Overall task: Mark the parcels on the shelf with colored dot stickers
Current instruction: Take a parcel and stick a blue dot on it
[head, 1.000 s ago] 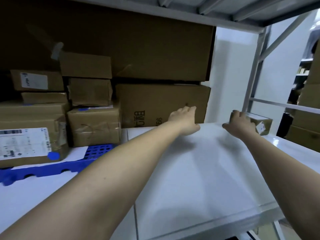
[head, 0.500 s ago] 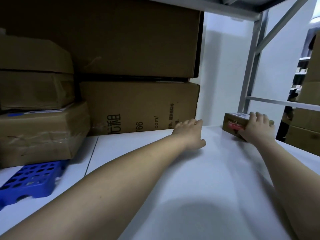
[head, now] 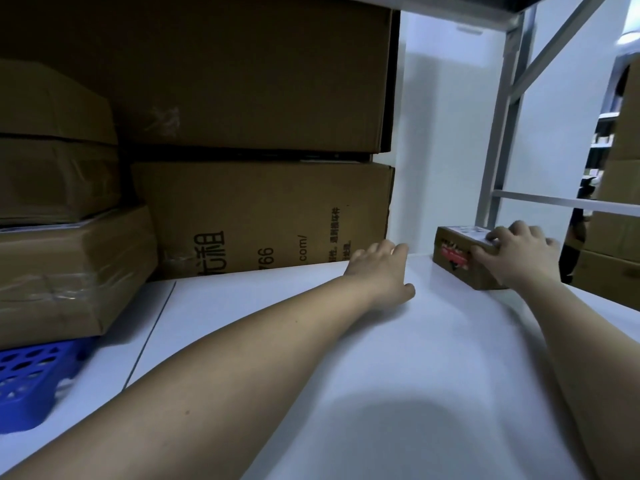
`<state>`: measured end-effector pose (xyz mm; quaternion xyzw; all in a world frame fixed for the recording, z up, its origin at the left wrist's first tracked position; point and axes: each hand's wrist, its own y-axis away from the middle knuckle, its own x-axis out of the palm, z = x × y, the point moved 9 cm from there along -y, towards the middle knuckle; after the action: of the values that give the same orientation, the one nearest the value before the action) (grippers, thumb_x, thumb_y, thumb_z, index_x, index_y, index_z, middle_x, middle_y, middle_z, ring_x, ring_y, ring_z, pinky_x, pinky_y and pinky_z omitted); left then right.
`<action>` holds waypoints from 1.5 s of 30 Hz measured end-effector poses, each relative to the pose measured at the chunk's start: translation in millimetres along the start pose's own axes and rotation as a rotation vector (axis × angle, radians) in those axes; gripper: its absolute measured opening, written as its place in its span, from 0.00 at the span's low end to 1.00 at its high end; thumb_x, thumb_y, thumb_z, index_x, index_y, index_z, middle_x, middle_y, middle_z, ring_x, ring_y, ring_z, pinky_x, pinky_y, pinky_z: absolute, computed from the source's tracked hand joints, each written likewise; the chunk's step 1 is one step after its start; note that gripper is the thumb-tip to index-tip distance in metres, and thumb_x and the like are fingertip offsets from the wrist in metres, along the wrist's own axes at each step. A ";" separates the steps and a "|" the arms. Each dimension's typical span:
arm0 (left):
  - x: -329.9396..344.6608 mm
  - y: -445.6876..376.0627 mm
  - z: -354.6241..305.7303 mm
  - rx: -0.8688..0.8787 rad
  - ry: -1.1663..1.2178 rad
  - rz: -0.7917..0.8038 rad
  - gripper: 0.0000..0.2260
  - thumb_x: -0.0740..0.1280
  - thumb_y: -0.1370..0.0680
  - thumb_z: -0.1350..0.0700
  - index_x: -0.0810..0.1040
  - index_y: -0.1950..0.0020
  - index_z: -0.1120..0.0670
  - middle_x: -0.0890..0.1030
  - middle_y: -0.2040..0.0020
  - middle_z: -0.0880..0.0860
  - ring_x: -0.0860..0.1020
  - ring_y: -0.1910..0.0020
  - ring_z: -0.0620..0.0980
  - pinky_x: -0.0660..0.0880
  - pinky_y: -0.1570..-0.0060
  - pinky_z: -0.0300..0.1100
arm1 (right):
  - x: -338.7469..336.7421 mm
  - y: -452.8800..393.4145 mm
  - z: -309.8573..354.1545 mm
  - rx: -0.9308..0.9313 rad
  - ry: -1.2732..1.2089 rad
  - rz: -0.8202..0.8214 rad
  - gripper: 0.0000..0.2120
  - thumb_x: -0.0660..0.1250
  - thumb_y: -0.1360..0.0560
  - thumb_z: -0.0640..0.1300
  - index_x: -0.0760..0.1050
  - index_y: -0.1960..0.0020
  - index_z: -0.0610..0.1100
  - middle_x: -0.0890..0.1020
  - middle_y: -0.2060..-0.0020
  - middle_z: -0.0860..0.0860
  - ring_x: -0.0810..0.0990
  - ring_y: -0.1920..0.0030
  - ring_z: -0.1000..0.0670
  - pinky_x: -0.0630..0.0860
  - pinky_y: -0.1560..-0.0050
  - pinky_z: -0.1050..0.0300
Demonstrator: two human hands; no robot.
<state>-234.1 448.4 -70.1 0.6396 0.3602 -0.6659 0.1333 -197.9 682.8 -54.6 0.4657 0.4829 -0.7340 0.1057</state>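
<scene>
White shelf (head: pixel 398 358): right hand (head: pixel 512 258) grips small parcel (head: pixel 460 259); left hand (head: pixel 381 271) flat, empty, beside.

The lower large carton (head: pixel 263 216) at the back of the shelf carries black print running sideways up its front face: large Chinese characters at about 8 o'clock on that face, then the digits "766", then "com/", and two fine lines of Chinese toward 3 o'clock, too small to read. The small parcel (head: pixel 460 258) at 2 o'clock bears a red label with dark marks and a white label on top; neither is legible.
</scene>
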 end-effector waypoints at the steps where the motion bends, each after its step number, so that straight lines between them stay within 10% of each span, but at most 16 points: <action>1: 1.4 0.6 1.2 -0.004 -0.002 0.004 0.28 0.62 0.22 0.48 0.57 0.25 0.54 0.62 0.27 0.55 0.60 0.28 0.55 0.59 0.32 0.50 | 0.0 1.9 2.4 0.000 -0.028 0.012 0.22 0.61 0.26 0.63 0.75 0.39 0.51 0.72 0.40 0.44 0.67 0.36 0.41 0.62 0.38 0.45; 7: 3.5 11.6 2.8 -0.012 -0.009 0.048 0.29 0.61 0.22 0.48 0.56 0.24 0.53 0.61 0.27 0.55 0.60 0.28 0.55 0.59 0.32 0.50 | 11.7 9.8 2.7 0.127 -0.375 0.215 0.23 0.68 0.29 0.61 0.69 0.40 0.51 0.66 0.35 0.42 0.63 0.33 0.37 0.65 0.38 0.41; 14: -27.0 37.6 21.7 -0.115 0.100 0.050 0.29 0.62 0.22 0.47 0.57 0.24 0.52 0.61 0.26 0.55 0.60 0.27 0.56 0.60 0.32 0.51 | -32.5 34.1 32.8 0.129 -0.403 0.044 0.32 0.69 0.31 0.62 0.68 0.35 0.44 0.71 0.39 0.42 0.66 0.36 0.37 0.68 0.40 0.41; 24: -72.3 118.3 52.0 -0.485 0.962 0.086 0.29 0.55 0.20 0.38 0.60 0.25 0.53 0.65 0.26 0.53 0.66 0.30 0.56 0.63 0.32 0.48 | -133.0 108.3 132.1 0.034 -0.663 -0.051 0.31 0.69 0.31 0.60 0.69 0.34 0.46 0.71 0.38 0.44 0.66 0.35 0.40 0.65 0.36 0.44; 31: -99.5 180.2 74.5 -0.633 1.433 0.036 0.21 0.59 0.25 0.33 0.76 0.48 0.49 0.80 0.46 0.54 0.79 0.48 0.59 0.76 0.44 0.52 | -202.1 176.7 191.7 -0.052 -0.698 -0.166 0.32 0.69 0.32 0.62 0.68 0.34 0.47 0.71 0.38 0.47 0.66 0.36 0.42 0.64 0.38 0.45; 37: -132.3 250.5 98.3 -0.658 1.496 0.026 0.26 0.65 0.28 0.35 0.78 0.42 0.54 0.83 0.50 0.55 0.83 0.57 0.54 0.81 0.65 0.46 | -257.9 242.3 242.4 -0.186 -0.660 -0.305 0.40 0.56 0.39 0.71 0.70 0.35 0.47 0.72 0.39 0.49 0.69 0.38 0.42 0.67 0.44 0.47; 45: -180.2 352.1 152.4 -0.630 1.367 -0.228 0.24 0.67 0.27 0.39 0.72 0.35 0.48 0.83 0.51 0.52 0.82 0.59 0.48 0.81 0.63 0.41 | -313.0 324.9 302.6 -0.327 -0.923 -0.391 0.34 0.57 0.29 0.67 0.70 0.33 0.45 0.71 0.36 0.51 0.69 0.36 0.48 0.65 0.42 0.55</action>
<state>-98.2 50.1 -20.0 0.8003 0.5995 0.0032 -0.0126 -7.1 180.2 23.3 -0.0277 0.5722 -0.7837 0.2399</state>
